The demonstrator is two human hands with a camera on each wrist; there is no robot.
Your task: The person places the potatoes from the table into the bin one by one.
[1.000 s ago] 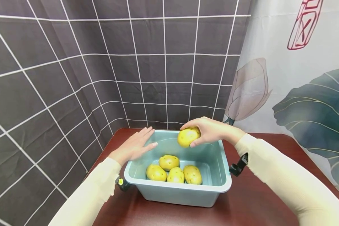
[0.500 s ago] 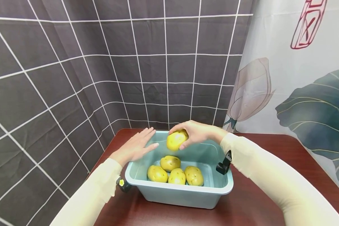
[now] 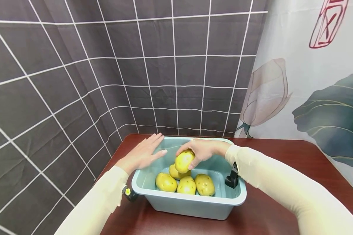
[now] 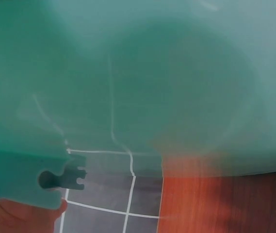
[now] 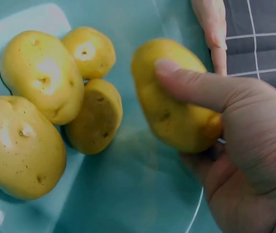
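Observation:
My right hand (image 3: 202,150) grips a yellow potato (image 3: 184,161), thumb on one side and fingers curled round the other, inside the blue plastic basin (image 3: 194,209). In the right wrist view this held potato (image 5: 169,116) hangs apart from the others. Several potatoes (image 3: 205,184) lie together on the basin floor; the back one (image 3: 174,172) is partly covered by the held one in the head view. With fingers straight, my left hand (image 3: 145,153) rests at the basin's left rim. The left wrist view is mostly filled by the blurred basin wall (image 4: 128,87).
The basin stands on a dark red wooden table (image 3: 270,163). Behind it hangs a dark grey curtain (image 3: 161,71) with white grid lines. A white cloth (image 3: 300,78) printed with plants hangs at the right. Small black cameras (image 3: 232,178) sit at both wrists.
My right hand has moved left, then down into the basin with the potato. My left hand stays at the left rim. The head view has shifted slightly.

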